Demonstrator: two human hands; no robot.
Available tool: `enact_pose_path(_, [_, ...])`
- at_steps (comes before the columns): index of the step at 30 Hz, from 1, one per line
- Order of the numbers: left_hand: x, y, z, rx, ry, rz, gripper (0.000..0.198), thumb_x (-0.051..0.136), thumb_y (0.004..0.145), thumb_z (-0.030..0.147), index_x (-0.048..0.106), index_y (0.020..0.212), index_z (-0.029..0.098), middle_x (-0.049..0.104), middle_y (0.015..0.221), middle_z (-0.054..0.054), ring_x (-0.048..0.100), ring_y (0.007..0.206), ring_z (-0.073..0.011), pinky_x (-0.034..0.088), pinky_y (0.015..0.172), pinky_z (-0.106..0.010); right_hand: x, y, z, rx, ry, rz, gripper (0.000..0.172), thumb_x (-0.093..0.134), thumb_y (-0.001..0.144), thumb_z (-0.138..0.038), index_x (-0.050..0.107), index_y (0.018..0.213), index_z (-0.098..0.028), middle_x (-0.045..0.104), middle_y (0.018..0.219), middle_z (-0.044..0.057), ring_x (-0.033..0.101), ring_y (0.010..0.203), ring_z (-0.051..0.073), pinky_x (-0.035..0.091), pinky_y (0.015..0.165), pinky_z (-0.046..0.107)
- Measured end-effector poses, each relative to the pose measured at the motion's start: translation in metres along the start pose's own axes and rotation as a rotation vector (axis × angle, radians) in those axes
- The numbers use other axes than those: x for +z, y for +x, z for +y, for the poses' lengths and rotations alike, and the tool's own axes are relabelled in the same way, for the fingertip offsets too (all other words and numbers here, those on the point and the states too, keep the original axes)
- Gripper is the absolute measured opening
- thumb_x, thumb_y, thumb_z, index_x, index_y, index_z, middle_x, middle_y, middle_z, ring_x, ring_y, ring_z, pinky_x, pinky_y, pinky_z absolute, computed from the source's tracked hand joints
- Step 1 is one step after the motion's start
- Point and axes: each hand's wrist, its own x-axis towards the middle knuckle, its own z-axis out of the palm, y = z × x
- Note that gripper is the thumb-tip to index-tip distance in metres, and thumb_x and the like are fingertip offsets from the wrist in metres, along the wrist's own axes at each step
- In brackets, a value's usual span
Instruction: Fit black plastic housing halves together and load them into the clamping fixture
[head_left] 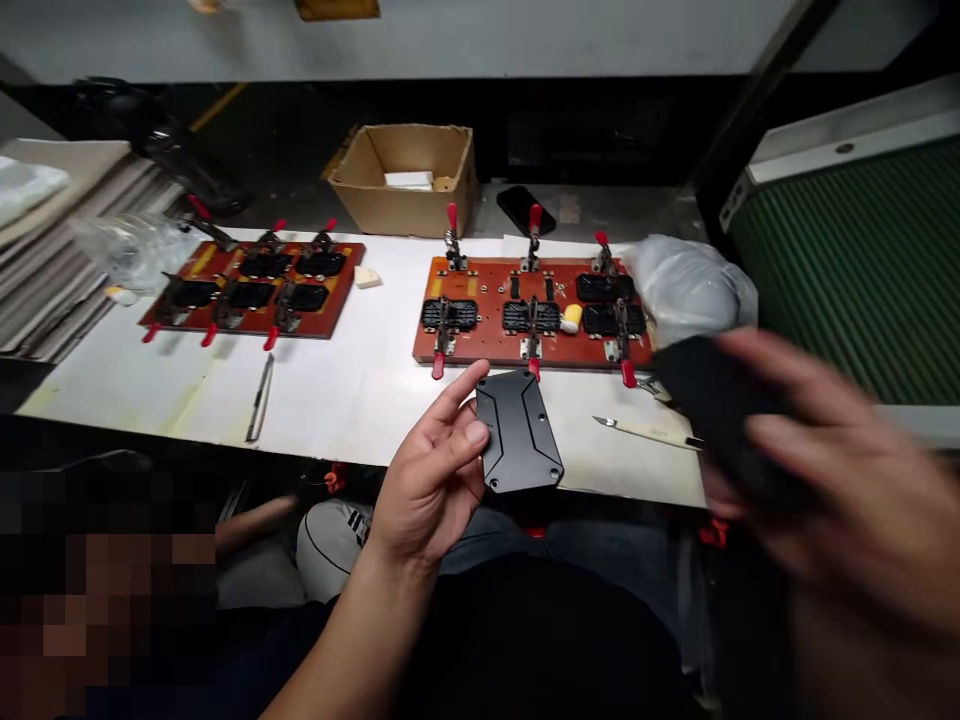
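Note:
My left hand [439,470] grips a flat dark grey cover plate [519,432] by its left edge, thumb on top. Corner holes and angular grooves mark the plate's face. Off to the right, my right hand [840,470] is smeared by motion, with its fingers around a black flat part [727,420] whose details are blurred. Beyond the left hand lies a reddish-brown fixture board [480,347] with red-handled toggle clamps and several black ribbed parts. A craft knife [645,432] rests on the white table surface between my hands.
A second clamp board [345,300] lies at left, near another knife [259,400]. Behind stand a cardboard box [405,205] and a phone [525,210]. Plastic bags [686,285] and a green ribbed conveyor [862,260] border the right. A person sits close on my left.

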Motion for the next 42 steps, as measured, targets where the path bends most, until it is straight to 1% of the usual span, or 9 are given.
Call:
enact_pose_path(4, [0.002,-0.003,-0.013,-0.052,0.007,-0.003,0.071,0.085,0.078,0.015,0.059,0.144,0.024,0.062,0.083,0.001,0.057,0.06,-0.0049,0.05,0.058,-0.011,0.013,-0.021,0.032,0.072,0.048,-0.059,0.05,0.068,0.094,-0.047,0.062,0.143,-0.035,0.069,0.092,0.004,0.063,0.067,0.016,0.059,0.052,0.029])
enact_pose_path(8, [-0.002,-0.003,-0.019,-0.073,0.013,0.004,0.076,0.087,0.077,0.017,0.057,0.147,0.023,0.061,0.077,0.002,0.059,0.061,-0.0073,0.054,0.063,-0.015,0.022,-0.02,0.055,0.051,-0.028,-0.093,0.06,0.064,0.096,-0.052,0.05,0.153,-0.036,0.071,0.107,0.007,0.07,0.084,0.022,0.063,0.06,0.033])
enact_pose_path(12, [-0.004,0.0,-0.024,-0.091,0.02,0.018,0.08,0.087,0.077,0.019,0.053,0.15,0.027,0.062,0.074,0.003,0.063,0.063,-0.01,0.057,0.067,-0.018,0.022,-0.023,0.054,0.043,-0.069,-0.077,0.07,0.068,0.094,-0.053,0.045,0.156,-0.033,0.068,0.13,0.009,0.07,0.109,0.029,0.066,0.068,0.035])
enact_pose_path(17, [-0.003,0.002,-0.026,-0.1,0.044,0.017,0.081,0.088,0.077,0.02,0.053,0.15,0.027,0.065,0.076,0.002,0.066,0.069,-0.0122,0.059,0.075,-0.022,0.027,-0.026,0.053,0.096,-0.027,-0.063,0.071,0.07,0.092,-0.053,0.044,0.156,-0.036,0.055,0.152,0.006,0.072,0.095,0.023,0.066,0.058,0.03])
enact_pose_path(24, [0.004,0.003,-0.027,-0.082,0.075,0.0,0.08,0.089,0.076,0.022,0.054,0.148,0.028,0.071,0.091,-0.002,0.072,0.092,-0.0211,0.062,0.083,-0.029,0.026,-0.028,0.059,0.108,-0.022,-0.071,0.067,0.061,0.097,-0.057,0.04,0.158,-0.038,0.058,0.148,0.004,0.073,0.1,0.024,0.068,0.063,0.031])
enact_pose_path(31, [0.006,-0.001,-0.034,-0.1,0.026,-0.047,0.08,0.085,0.083,0.029,0.047,0.152,0.039,0.073,0.114,-0.005,0.073,0.104,-0.0252,0.064,0.087,-0.034,0.025,-0.031,0.064,0.005,-0.082,-0.041,0.061,0.049,0.102,-0.057,0.041,0.159,-0.034,0.065,0.138,0.005,0.054,0.139,0.033,0.061,0.103,0.05])
enact_pose_path(35, [0.005,-0.002,-0.036,-0.094,0.028,-0.062,0.079,0.084,0.085,0.032,0.045,0.153,0.042,0.071,0.126,-0.005,0.073,0.104,-0.0254,0.064,0.086,-0.036,0.024,-0.031,0.062,0.028,-0.051,-0.047,0.063,0.047,0.103,-0.058,0.038,0.16,-0.034,0.067,0.134,0.005,0.057,0.137,0.033,0.058,0.107,0.053])
enact_pose_path(39, [0.005,-0.003,-0.038,-0.092,0.034,-0.072,0.076,0.081,0.088,0.032,0.044,0.153,0.043,0.067,0.135,-0.004,0.073,0.105,-0.025,0.064,0.087,-0.036,0.021,-0.029,0.06,0.021,-0.07,-0.064,0.057,0.051,0.102,-0.053,0.045,0.156,-0.035,0.06,0.147,0.001,0.044,0.148,0.031,0.052,0.114,0.052])
enact_pose_path(42, [0.003,-0.006,-0.039,-0.094,0.024,-0.063,0.077,0.08,0.088,0.03,0.042,0.154,0.044,0.069,0.131,-0.004,0.073,0.106,-0.0256,0.063,0.09,-0.037,0.021,-0.026,0.065,0.036,-0.017,-0.103,0.06,0.057,0.1,-0.05,0.043,0.157,-0.035,0.062,0.143,0.003,0.056,0.136,0.03,0.058,0.103,0.048])
